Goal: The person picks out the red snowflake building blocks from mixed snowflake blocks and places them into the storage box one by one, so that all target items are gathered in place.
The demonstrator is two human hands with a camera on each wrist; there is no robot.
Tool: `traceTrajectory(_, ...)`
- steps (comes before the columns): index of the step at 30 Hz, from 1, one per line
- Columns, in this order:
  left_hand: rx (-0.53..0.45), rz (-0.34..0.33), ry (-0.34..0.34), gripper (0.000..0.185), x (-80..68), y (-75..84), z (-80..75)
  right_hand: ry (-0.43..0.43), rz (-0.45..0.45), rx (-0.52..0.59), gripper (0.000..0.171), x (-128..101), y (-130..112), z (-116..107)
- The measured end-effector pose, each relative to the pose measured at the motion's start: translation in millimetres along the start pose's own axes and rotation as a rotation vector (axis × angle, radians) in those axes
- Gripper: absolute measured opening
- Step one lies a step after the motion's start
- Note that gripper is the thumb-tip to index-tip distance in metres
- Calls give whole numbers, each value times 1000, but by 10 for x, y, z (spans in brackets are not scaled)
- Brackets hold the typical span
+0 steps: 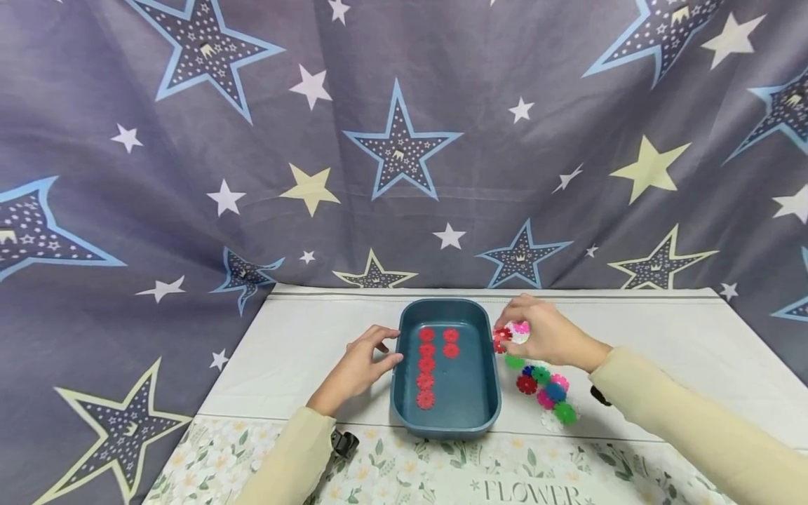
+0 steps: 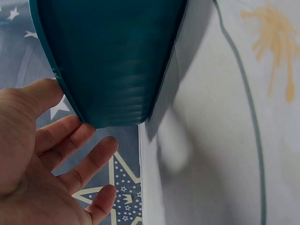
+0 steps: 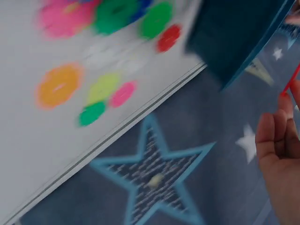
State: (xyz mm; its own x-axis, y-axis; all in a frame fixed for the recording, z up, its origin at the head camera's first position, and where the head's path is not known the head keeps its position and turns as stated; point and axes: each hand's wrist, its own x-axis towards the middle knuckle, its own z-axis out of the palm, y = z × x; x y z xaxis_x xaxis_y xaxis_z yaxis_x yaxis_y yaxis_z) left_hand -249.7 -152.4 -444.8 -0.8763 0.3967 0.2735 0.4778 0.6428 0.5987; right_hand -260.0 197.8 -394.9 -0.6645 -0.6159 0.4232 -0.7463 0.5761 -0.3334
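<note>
In the head view, a blue tray (image 1: 446, 421) sits at lower centre on a white table (image 1: 656, 330), with seven red discs (image 1: 426, 365) inside it: five in a column on the left, two beside them at the top. The left hand (image 1: 360, 368) rests against the tray's left rim, fingers fairly straight and holding nothing. The right hand (image 1: 546, 333), just right of the tray's upper corner, pinches a red disc (image 1: 501, 335) at its fingertips, with white and pink pieces under the palm. A loose pile of discs (image 1: 544, 386) in green, red, blue, pink and white lies below that hand, right of the tray.

In the left wrist view, the tray (image 2: 112, 61) fills the upper left, and the left hand (image 2: 42, 159) at lower left spreads straight fingers along its wall.

In the right wrist view, all is blurred. The pile (image 3: 108, 56) spreads across the upper left, the tray (image 3: 234, 37) sits at upper right, and the right hand (image 3: 281, 159) at the right edge pinches the red disc (image 3: 291, 80), seen edge-on.
</note>
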Motion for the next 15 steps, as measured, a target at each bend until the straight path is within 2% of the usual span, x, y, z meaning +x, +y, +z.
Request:
traceTrajectory(5,2,-12,-8,40,-3,5,1,-85,-58,32,15,147,-221,212)
traceTrajectory(11,5,-15,-9,41,2,-13,9,-206,-32,40,15,272,-331,503)
traceTrajectory(15,-1,-14,-10,40,-1,-8,8,-263,-2,-11,14,324,-340,664)
